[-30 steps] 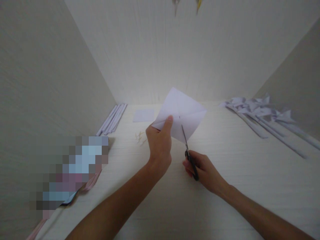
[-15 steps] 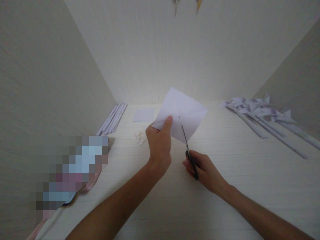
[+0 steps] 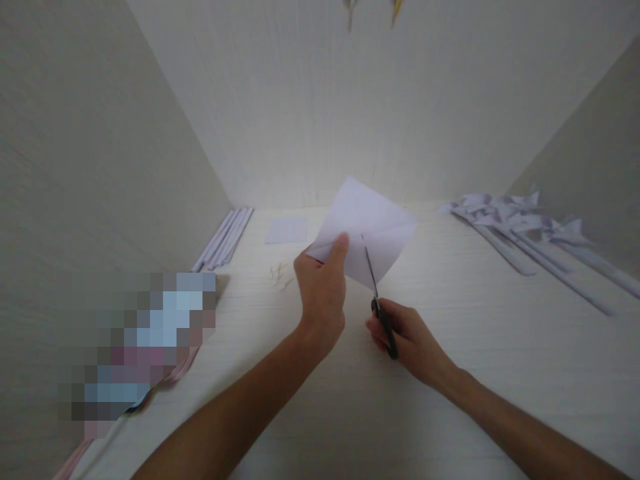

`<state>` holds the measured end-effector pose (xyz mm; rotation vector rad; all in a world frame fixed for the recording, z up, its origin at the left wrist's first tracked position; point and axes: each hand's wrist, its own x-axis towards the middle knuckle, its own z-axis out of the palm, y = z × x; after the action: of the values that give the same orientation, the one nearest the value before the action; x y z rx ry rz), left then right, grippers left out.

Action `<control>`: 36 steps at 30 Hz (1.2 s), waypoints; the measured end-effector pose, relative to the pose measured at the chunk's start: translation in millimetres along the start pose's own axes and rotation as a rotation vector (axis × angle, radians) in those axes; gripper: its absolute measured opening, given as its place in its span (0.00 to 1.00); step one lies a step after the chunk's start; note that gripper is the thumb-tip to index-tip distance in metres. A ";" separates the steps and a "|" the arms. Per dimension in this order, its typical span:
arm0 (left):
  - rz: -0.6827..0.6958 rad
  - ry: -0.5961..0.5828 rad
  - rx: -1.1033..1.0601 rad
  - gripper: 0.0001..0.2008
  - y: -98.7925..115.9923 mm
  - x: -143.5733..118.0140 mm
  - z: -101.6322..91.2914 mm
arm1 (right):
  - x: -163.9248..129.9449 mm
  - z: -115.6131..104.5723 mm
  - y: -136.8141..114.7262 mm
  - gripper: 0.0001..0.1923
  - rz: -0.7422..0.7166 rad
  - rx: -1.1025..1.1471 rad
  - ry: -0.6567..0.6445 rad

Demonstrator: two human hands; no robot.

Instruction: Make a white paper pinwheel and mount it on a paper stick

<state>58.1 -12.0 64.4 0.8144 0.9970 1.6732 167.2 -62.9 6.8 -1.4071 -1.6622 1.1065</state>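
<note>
My left hand (image 3: 324, 293) pinches the left corner of a white square sheet of paper (image 3: 380, 213), thumb on top, and holds it above the table. Faint crease lines and a small dark mark near the middle show on the sheet. My right hand (image 3: 407, 340) grips black-handled scissors (image 3: 384, 327) by the handles. The blades lie along the paper from its near corner towards the mark, looking nearly closed. The fingers beneath the sheet are hidden.
At the back left lie several rolled paper sticks (image 3: 227, 239) and a flat square of paper (image 3: 287, 231). Small pale sticks (image 3: 281, 275) are scattered nearby. Several paper pinwheels on sticks (image 3: 510, 220) rest at the right. A pixelated bundle (image 3: 160, 333) lies at the left.
The paper and my left hand have shifted slightly right. The scissors remain at the near corner, with hardly any visible movement in my right hand.
</note>
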 end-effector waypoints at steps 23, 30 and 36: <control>0.005 0.023 0.021 0.08 0.5 4.7 -1.3 | 1.9 -0.3 0.0 0.15 0.002 0.020 -0.027; 0.137 0.096 -0.032 0.10 12.4 35.2 -11.1 | -1.3 0.2 2.0 0.16 -0.022 0.029 -0.036; 0.112 -0.124 0.276 0.18 9.4 49.9 -24.0 | 7.0 -7.6 0.5 0.13 -0.055 0.285 0.389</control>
<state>19.0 28.4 65.2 1.1607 1.1274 1.5765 172.9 -54.7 9.2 -1.2858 -1.2089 0.9254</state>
